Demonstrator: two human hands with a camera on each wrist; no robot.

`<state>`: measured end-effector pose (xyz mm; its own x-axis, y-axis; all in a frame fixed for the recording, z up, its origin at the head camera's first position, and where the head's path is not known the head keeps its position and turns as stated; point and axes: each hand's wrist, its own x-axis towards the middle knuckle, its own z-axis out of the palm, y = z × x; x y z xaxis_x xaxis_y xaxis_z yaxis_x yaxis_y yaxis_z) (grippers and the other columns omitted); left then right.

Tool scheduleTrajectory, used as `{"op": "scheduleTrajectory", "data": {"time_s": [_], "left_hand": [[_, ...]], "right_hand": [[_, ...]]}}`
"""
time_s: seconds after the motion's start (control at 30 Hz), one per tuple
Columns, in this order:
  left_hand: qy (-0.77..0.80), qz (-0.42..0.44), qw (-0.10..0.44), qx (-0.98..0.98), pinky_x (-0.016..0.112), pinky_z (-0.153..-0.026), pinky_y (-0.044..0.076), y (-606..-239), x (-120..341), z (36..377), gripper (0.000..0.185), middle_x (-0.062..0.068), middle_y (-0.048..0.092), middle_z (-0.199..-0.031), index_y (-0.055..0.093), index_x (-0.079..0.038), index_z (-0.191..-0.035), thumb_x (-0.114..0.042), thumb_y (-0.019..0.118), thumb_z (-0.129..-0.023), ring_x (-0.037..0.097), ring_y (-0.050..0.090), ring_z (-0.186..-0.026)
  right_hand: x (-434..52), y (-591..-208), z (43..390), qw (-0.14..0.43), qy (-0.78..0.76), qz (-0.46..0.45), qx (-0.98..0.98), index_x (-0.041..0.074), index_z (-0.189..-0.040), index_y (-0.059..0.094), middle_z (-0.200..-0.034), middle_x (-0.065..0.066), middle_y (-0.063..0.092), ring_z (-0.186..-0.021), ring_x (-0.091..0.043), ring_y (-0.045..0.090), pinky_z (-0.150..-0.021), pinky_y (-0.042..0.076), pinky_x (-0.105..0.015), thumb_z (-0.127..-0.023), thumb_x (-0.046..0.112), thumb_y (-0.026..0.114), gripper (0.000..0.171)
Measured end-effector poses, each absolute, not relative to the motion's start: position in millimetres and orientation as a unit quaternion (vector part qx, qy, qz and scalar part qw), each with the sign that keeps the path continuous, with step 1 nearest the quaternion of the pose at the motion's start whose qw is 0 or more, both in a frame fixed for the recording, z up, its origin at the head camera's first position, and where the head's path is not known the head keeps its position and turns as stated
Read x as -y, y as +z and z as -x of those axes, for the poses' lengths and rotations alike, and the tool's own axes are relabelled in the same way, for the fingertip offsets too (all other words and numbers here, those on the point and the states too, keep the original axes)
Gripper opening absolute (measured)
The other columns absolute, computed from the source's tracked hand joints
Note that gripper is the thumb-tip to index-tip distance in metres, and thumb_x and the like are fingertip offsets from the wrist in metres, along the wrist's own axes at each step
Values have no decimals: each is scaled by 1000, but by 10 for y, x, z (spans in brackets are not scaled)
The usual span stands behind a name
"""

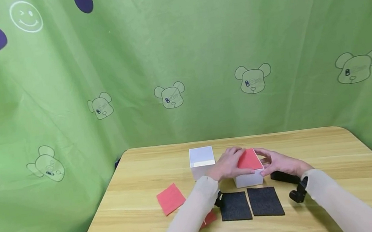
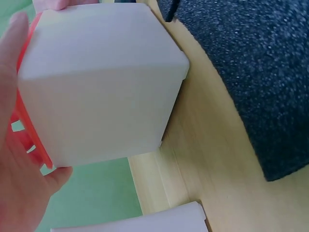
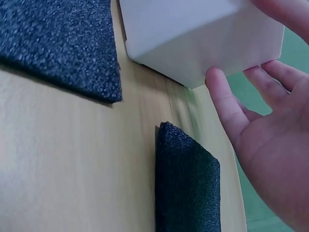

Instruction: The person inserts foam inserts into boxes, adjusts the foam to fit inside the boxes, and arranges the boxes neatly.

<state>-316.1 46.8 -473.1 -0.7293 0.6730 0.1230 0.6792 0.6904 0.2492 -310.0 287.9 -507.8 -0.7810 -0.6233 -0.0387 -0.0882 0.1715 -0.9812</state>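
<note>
A white box (image 1: 249, 180) stands on the table with a red square sheet (image 1: 249, 159) lying over its top. Across its left side my left hand (image 1: 227, 165) holds it, thumb along the near top edge and fingers toward the far side. From the right, my right hand (image 1: 282, 163) spans the box, with the thumb at the near right corner and fingers behind. In the right wrist view, fingertips (image 3: 216, 77) touch the box's white side. The left wrist view shows the red sheet's edge (image 2: 31, 128) running along the box's top, beside the left hand.
Another white box (image 1: 201, 155) stands to the left. Two black textured squares (image 1: 235, 206) lie in front, and a black block (image 1: 285, 177) is right of the held box. One red square (image 1: 171, 199) lies at left; another red piece (image 1: 210, 217) is partly hidden by the left sleeve.
</note>
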Motion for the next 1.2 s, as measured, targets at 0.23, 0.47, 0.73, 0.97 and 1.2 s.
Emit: {"op": "scheduleTrajectory", "data": {"time_s": [0.23, 0.47, 0.73, 0.97, 1.2], "left_hand": [[-116, 384, 17, 916, 29, -110, 24, -4738, -494, 3158, 70, 3, 33, -149, 37, -19, -147, -62, 43, -91, 17, 31, -135], [-116, 394, 19, 911, 36, -113, 18, -4762, -509, 3149, 66, 1, 31, -152, 40, -19, -145, -59, 42, -93, 14, 22, -140], [-140, 383, -2, 913, 43, -113, 16, -4792, -511, 3134, 63, -4, 28, -152, 40, -23, -145, -59, 42, -93, 9, 15, -141], [-179, 377, -9, 909, 44, -113, 13, -4805, -501, 3115, 59, -12, 32, -149, 46, -25, -141, -58, 44, -93, 4, 16, -139], [-187, 377, -2, 907, 45, -113, 15, -4768, -524, 3114, 57, -9, 38, -147, 49, -23, -139, -56, 48, -92, 5, 27, -136]], "right_hand": [[-2874, -5075, 3103, 215, -592, 246, -737, -6, -148, 5, -147, -36, 13, -126, -51, 32, -87, 50, -38, -80, 0, 71, 95], [-2876, -5071, 3094, 218, -593, 244, -736, -6, -148, 4, -147, -37, 10, -126, -53, 31, -88, 49, -38, -80, 1, 72, 96], [-2870, -5080, 3092, 216, -588, 240, -742, -5, -148, 5, -149, -35, 6, -127, -53, 29, -88, 49, -38, -80, 1, 72, 96], [-2874, -5080, 3082, 213, -584, 239, -746, -5, -148, 5, -149, -35, 8, -127, -52, 30, -88, 49, -39, -80, 2, 72, 95], [-2884, -5071, 3094, 208, -576, 238, -754, -3, -148, 7, -150, -32, 9, -127, -51, 31, -89, 49, -38, -81, 4, 72, 94]]}}
